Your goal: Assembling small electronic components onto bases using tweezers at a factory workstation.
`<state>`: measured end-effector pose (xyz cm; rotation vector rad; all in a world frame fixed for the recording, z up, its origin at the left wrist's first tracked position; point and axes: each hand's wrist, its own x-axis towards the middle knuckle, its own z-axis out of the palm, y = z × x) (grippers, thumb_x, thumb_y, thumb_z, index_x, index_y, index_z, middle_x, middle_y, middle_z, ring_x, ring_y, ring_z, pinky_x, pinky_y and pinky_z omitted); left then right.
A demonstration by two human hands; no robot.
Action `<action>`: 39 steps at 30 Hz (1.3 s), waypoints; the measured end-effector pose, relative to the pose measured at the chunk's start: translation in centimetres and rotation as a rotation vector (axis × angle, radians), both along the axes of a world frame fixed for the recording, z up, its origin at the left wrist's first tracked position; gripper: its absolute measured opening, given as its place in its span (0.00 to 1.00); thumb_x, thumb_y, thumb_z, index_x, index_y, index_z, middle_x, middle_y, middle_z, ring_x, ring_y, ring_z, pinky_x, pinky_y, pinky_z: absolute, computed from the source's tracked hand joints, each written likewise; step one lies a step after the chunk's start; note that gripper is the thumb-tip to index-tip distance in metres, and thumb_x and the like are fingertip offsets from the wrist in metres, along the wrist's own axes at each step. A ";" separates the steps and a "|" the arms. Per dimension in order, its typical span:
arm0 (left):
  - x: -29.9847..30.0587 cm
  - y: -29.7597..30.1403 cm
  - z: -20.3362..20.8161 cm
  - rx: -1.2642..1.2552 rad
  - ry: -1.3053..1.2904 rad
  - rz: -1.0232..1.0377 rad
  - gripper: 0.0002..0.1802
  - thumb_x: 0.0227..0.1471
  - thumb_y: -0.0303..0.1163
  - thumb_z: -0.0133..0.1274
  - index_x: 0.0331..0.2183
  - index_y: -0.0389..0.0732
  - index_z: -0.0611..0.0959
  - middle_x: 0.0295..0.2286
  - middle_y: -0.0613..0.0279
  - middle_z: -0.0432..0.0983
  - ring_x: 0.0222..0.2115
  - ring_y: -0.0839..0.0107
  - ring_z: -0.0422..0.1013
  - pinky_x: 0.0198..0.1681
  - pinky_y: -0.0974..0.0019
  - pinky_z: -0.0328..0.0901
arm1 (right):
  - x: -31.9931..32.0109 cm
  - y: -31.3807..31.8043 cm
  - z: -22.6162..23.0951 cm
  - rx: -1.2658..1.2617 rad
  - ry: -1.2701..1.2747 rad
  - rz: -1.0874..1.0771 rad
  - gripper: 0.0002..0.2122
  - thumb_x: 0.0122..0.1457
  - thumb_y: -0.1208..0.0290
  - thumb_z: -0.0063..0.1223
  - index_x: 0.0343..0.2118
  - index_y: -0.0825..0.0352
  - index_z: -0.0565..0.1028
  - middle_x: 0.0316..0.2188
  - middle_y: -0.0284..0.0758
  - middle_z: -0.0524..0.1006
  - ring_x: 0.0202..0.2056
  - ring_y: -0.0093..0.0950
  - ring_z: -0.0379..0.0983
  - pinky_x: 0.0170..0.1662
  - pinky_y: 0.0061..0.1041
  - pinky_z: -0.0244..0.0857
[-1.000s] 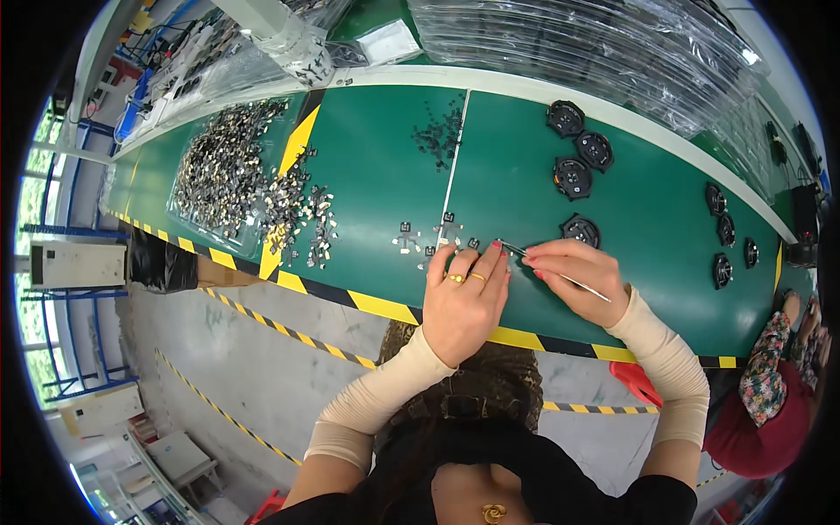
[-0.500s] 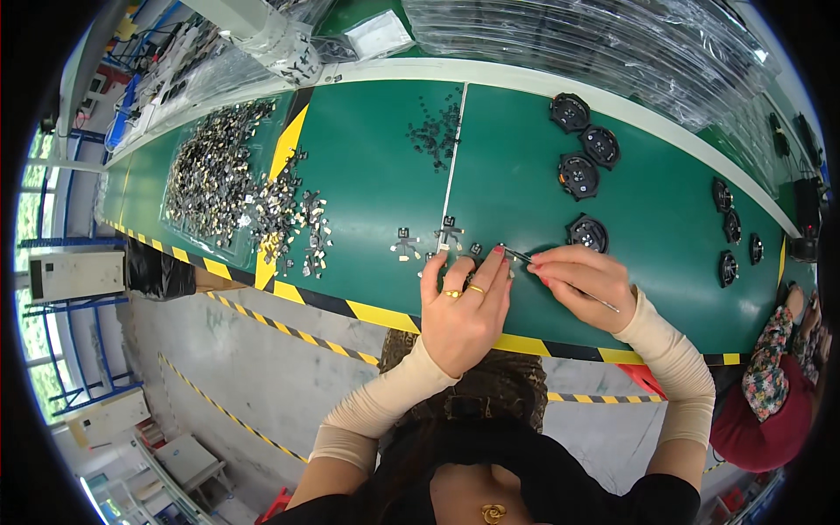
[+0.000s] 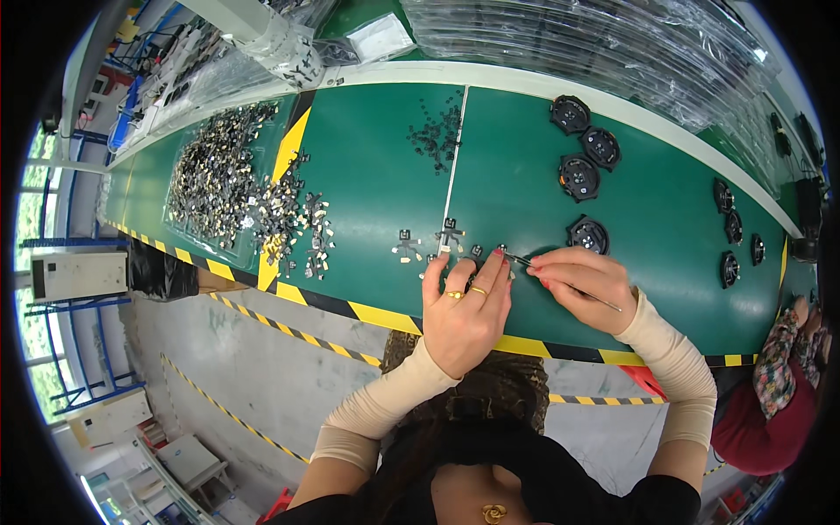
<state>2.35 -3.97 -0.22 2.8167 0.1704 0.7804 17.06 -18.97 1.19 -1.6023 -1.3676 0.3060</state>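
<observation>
Sm. parts [image 3: 219,179] heaped at far L. of surface [image 3: 363,175]; wide green stretch, then flat pcs. [image 3: 406,246] by L. hand [image 3: 464,311], fingers slightly spread, grip unclear, wrist crossing striped front edge [image 3: 389,311]; R. hand [image 3: 593,273], fingers pinched on thin tool [image 3: 598,299], nr. blk. casing [image 3: 587,234].

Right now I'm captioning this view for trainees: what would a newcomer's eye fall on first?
Probably the big heap of small black-and-gold parts at the left of the green table. Next, toward the table's near edge, the right hand grips a slim tool, its tip close to the left hand. Round black housings also stand out on the table's right half.
</observation>
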 end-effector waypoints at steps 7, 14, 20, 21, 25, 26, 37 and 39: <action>0.0 0.0 -0.1 -0.002 -0.008 0.013 0.14 0.42 0.28 0.60 0.36 0.40 0.84 0.41 0.68 0.75 0.38 0.68 0.66 0.53 0.53 0.54 | 0.3 -0.1 0.2 0.010 -0.004 -0.006 0.09 0.49 0.86 0.57 0.36 0.73 0.77 0.40 0.41 0.77 0.34 0.33 0.77 0.34 0.24 0.72; 0.1 0.0 0.2 -0.030 -0.004 0.017 0.13 0.42 0.28 0.60 0.36 0.41 0.83 0.39 0.67 0.74 0.39 0.67 0.66 0.54 0.52 0.54 | 0.9 -1.0 0.2 0.051 -0.434 0.137 0.12 0.47 0.82 0.58 0.37 0.72 0.76 0.39 0.43 0.75 0.36 0.36 0.77 0.36 0.28 0.73; -0.1 0.1 0.0 -0.047 -0.021 0.007 0.14 0.42 0.28 0.59 0.36 0.40 0.83 0.39 0.67 0.74 0.39 0.67 0.67 0.54 0.52 0.54 | 1.1 -0.7 1.0 -0.046 -0.637 0.319 0.16 0.47 0.76 0.52 0.40 0.74 0.75 0.43 0.44 0.73 0.43 0.37 0.75 0.42 0.29 0.73; 0.0 0.1 0.0 -0.058 -0.020 0.002 0.14 0.42 0.27 0.59 0.36 0.40 0.83 0.39 0.67 0.74 0.39 0.67 0.67 0.53 0.52 0.55 | 1.0 -0.7 0.7 -0.023 -0.677 0.309 0.16 0.46 0.76 0.52 0.40 0.74 0.75 0.43 0.45 0.73 0.44 0.37 0.74 0.42 0.29 0.72; 0.1 0.2 0.0 -0.083 -0.053 -0.016 0.15 0.42 0.27 0.59 0.37 0.40 0.82 0.40 0.67 0.74 0.39 0.66 0.66 0.52 0.53 0.56 | 1.1 -0.9 0.3 0.009 -0.766 0.291 0.16 0.47 0.76 0.52 0.41 0.74 0.75 0.45 0.45 0.73 0.44 0.37 0.74 0.42 0.28 0.73; 0.0 0.1 0.1 -0.093 -0.106 -0.027 0.15 0.41 0.27 0.60 0.37 0.40 0.82 0.40 0.66 0.73 0.39 0.66 0.66 0.50 0.53 0.57 | 1.2 -1.1 0.3 0.008 -0.772 0.287 0.16 0.47 0.76 0.52 0.41 0.74 0.75 0.45 0.45 0.73 0.44 0.37 0.74 0.42 0.28 0.73; 4.4 -2.8 1.8 -0.025 -0.046 -0.371 0.22 0.45 0.25 0.49 0.46 0.33 0.76 0.49 0.54 0.69 0.53 0.55 0.63 0.58 0.52 0.58 | 0.5 -4.1 1.0 0.329 0.587 -0.566 0.07 0.58 0.83 0.48 0.38 0.77 0.76 0.40 0.46 0.77 0.38 0.36 0.78 0.42 0.29 0.74; 4.6 -3.0 1.0 -0.042 0.050 -0.433 0.22 0.44 0.25 0.50 0.45 0.32 0.76 0.48 0.54 0.69 0.53 0.55 0.63 0.58 0.51 0.58 | -0.4 -5.3 0.1 0.357 0.881 -0.606 0.08 0.58 0.81 0.49 0.40 0.76 0.75 0.39 0.47 0.77 0.37 0.36 0.78 0.41 0.29 0.74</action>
